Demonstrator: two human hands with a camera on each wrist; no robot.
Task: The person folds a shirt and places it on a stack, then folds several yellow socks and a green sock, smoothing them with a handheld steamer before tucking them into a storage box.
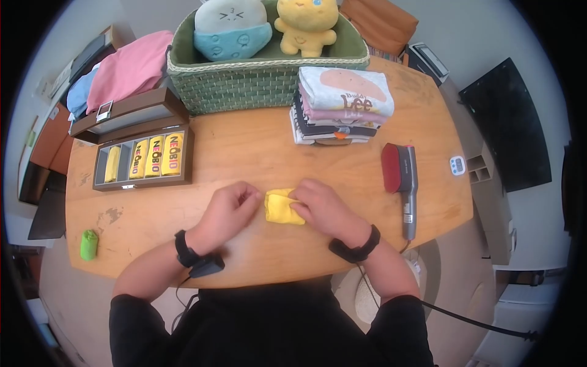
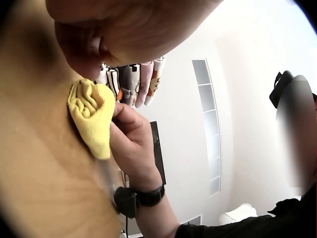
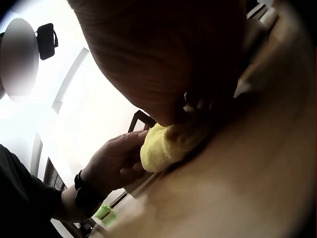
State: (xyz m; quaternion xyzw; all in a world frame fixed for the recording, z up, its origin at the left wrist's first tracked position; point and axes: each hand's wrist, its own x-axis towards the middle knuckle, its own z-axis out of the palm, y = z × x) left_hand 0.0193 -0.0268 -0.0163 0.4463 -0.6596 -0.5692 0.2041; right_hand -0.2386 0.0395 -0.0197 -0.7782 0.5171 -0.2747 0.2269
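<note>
On the table in front of the person lies a rolled yellow sock bundle (image 1: 282,207), its spiral of folded layers showing at one end in the left wrist view. The right hand (image 1: 319,207) pinches its right side, thumb on the front and fingers behind. Just left of the bundle is the left hand (image 1: 231,209), its fingers loosely curled and nothing visible between them. A brown box (image 1: 143,181) with its lid up stands to the left. In its compartments sit several yellow rolls (image 1: 155,156), most printed NEOBIO.
A green roll (image 1: 89,244) lies at the left edge. Behind stands a woven basket (image 1: 238,92) with plush toys, next to a stack of folded shirts (image 1: 342,104). To the right are a grey handheld appliance with a red head (image 1: 397,170) and a small timer (image 1: 457,165).
</note>
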